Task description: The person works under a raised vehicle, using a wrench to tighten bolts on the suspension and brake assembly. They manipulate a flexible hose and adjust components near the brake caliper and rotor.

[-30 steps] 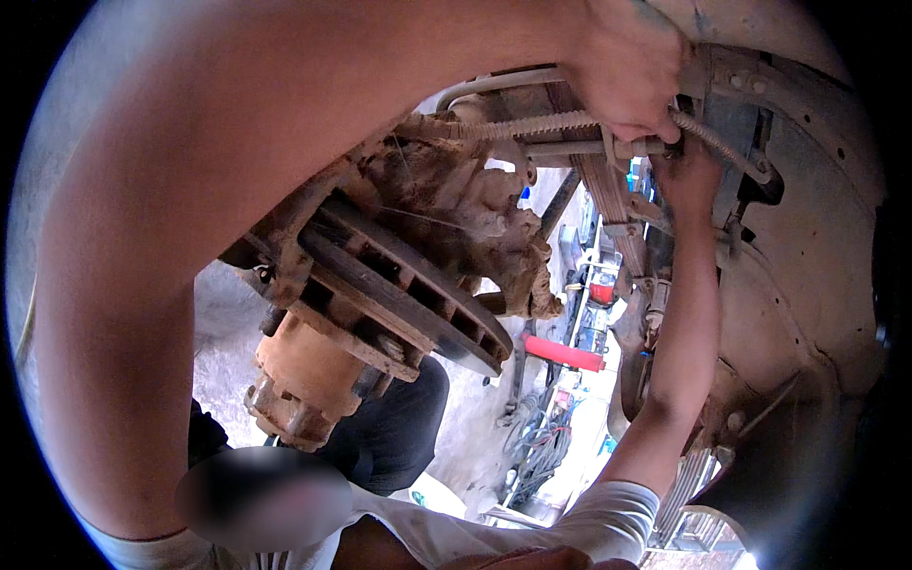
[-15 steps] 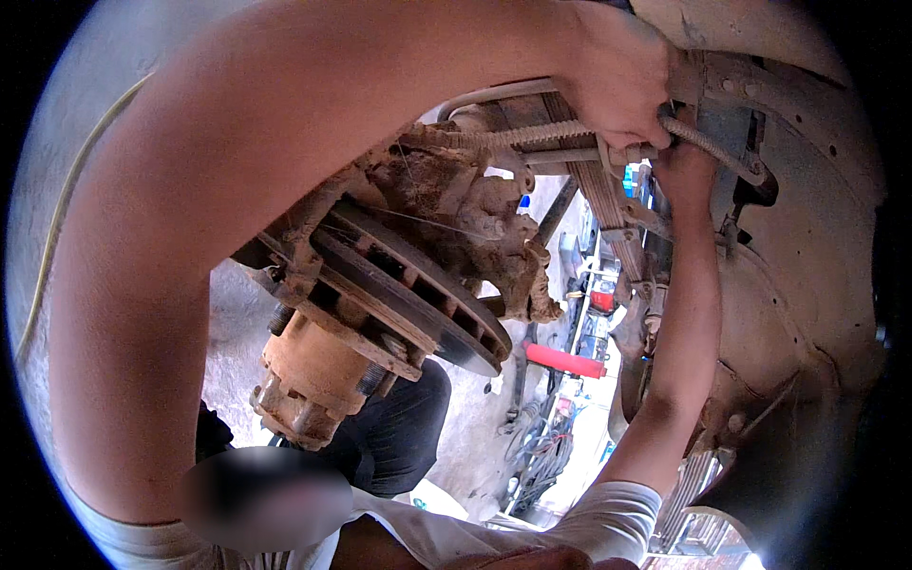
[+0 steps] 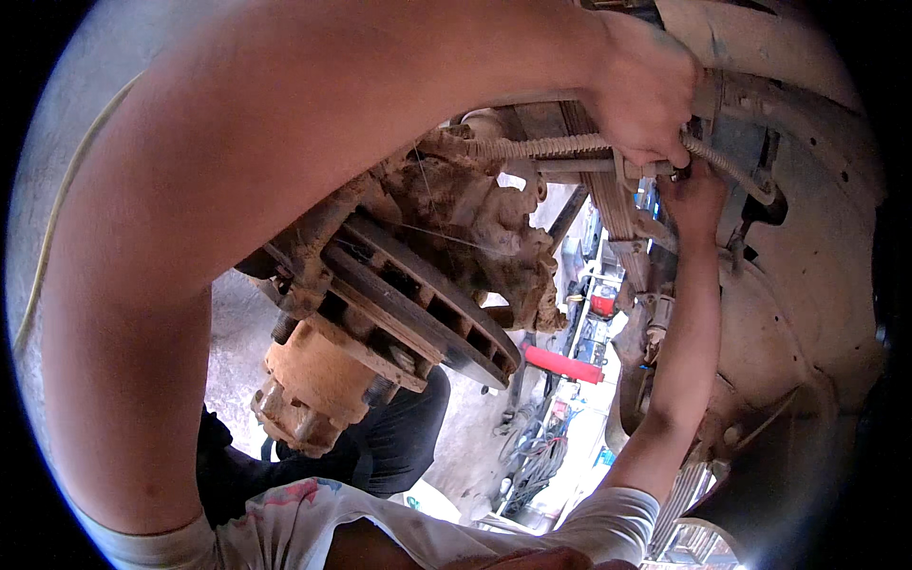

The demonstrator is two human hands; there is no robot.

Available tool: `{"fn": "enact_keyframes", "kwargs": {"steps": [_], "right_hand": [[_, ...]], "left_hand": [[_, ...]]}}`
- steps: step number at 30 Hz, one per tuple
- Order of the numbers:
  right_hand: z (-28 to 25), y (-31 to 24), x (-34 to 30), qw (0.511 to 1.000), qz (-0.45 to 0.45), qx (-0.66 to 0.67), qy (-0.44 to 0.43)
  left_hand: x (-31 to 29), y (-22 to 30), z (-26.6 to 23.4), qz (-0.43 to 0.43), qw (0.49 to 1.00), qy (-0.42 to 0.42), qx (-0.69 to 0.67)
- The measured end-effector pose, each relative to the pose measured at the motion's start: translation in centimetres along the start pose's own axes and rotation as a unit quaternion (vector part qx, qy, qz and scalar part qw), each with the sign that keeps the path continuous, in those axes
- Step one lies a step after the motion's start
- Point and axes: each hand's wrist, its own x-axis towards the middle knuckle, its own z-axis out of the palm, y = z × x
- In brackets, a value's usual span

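My left hand (image 3: 648, 95) is closed in a fist at the upper right, its fingers curled over a stretch of ribbed hose (image 3: 546, 146). The hose comes out on both sides of the fist; whether it is gripped or merely covered, I cannot tell. Just below, my right hand (image 3: 695, 197) reaches up with its fingers closed, touching or nearly touching the left fingertips. Between the hands shows a small dark fitting (image 3: 680, 174), at the end of a thin metal rod (image 3: 579, 165). What lies inside either grip is hidden.
A dirt-caked wheel hub (image 3: 318, 370) and brake disc (image 3: 427, 299) fill the middle, under my left arm. Leaf springs (image 3: 608, 204) run behind the hands. The wheel-arch panel (image 3: 798, 285) curves along the right. Beyond lie a red cylinder (image 3: 562, 363) and tangled cables (image 3: 541, 461).
Both hands sit slightly lower and farther right in the picture, and the hub and hose have shifted similarly. A small dark fitting now shows between the hands. Both hands stay closed.
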Motion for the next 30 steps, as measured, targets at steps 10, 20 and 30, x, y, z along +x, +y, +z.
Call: {"fn": "enact_keyframes", "kwargs": {"steps": [10,20,30], "right_hand": [[-0.5,-1.0,0.7,0.999,0.025,0.036,-0.025],[-1.4,-0.1,2.0,0.996,-0.009,0.072,-0.051],[-0.9,-0.7,1.3,0.999,0.013,0.005,-0.036]], "left_hand": [[0.5,0.4,1.9,0.011,0.996,0.068,0.052],[0.9,-0.4,2.0,0.006,0.999,0.045,0.022],[0.8,-0.1,2.0,0.014,0.996,0.084,0.007]]}}
